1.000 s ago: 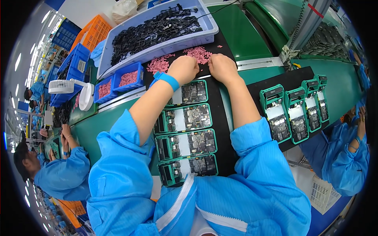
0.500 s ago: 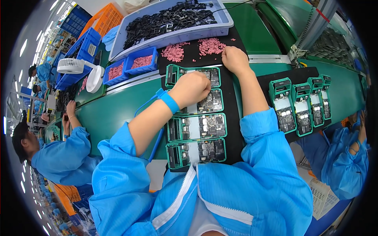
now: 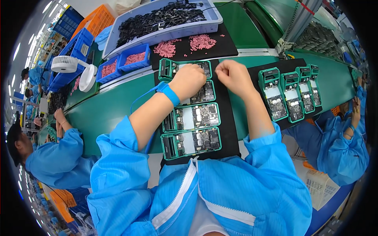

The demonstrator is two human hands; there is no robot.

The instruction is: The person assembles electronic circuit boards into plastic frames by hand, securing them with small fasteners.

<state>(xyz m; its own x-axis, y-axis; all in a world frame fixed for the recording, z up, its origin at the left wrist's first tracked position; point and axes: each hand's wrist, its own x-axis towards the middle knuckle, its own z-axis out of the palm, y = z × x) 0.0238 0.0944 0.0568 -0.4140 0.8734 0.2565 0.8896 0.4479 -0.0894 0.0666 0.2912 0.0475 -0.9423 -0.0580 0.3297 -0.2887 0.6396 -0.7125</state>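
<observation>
Several green trays with circuit boards lie in a column on a black mat [image 3: 229,118] in front of me. My left hand [image 3: 188,82] has curled fingers and rests over the far tray [image 3: 205,67] and the one below it; its fingertips are hidden. A blue strap [image 3: 168,93] circles that wrist. My right hand [image 3: 235,77] hovers just right of the far tray, thumb and forefinger pinched; whatever may sit between them is too small to make out. Beyond, small pink pieces form two piles, one left [image 3: 165,49] and one right [image 3: 202,42].
A large tub [image 3: 214,24] of black parts stands at the back, with small blue bins [image 3: 148,59] of pink pieces and a white fan [image 3: 65,64] leftward. More green trays [image 3: 293,96] lie at right. Co-workers sit at left [image 3: 59,157] and right [image 3: 338,145].
My right hand has drawn back from the right pink pile toward the far tray, its fingers pinched. My left hand stays over the far trays. The whole view has shifted slightly.
</observation>
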